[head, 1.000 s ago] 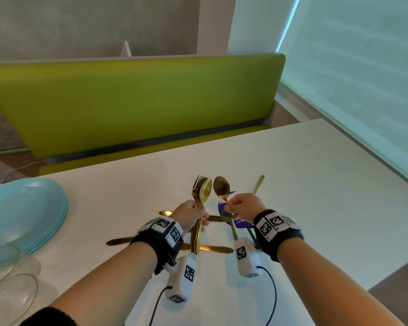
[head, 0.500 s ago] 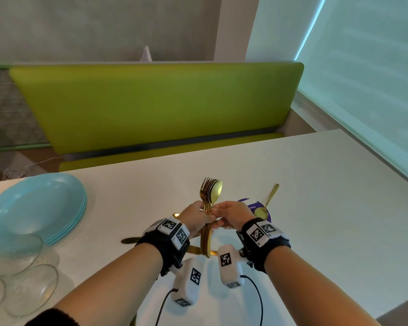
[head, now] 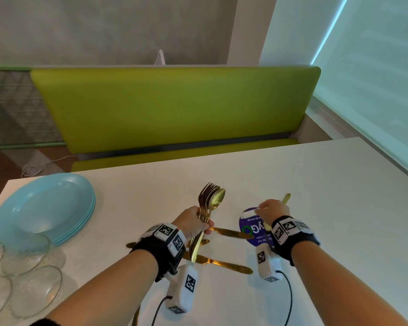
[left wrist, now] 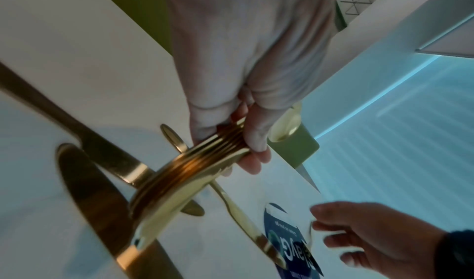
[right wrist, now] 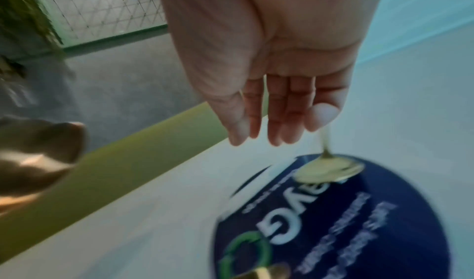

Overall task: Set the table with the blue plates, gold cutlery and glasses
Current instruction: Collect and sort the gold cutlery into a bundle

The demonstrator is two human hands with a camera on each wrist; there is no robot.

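My left hand (head: 193,222) grips a bundle of gold forks and spoons (head: 210,203) by the handles, heads up, just above the white table (head: 327,208). In the left wrist view the stacked handles (left wrist: 184,174) sit between thumb and fingers. My right hand (head: 272,208) hovers over a round blue sticker (head: 252,229), its fingers (right wrist: 269,101) straight and holding nothing. They reach down beside the handle of a gold spoon (right wrist: 330,169) whose bowl lies on the sticker. Gold knives (head: 231,232) lie flat on the table under my left hand. A stack of blue plates (head: 45,208) sits far left.
Several clear glasses (head: 21,278) stand at the near left, in front of the plates. A green bench (head: 174,107) runs along the table's far side. A window wall lies past the table's right edge. Bare tabletop spreads to the right of the sticker.
My right hand put its spoon into the bundle in my left hand, let go, and moved right and down to the spoon on the blue sticker. The left hand stayed about where it was.
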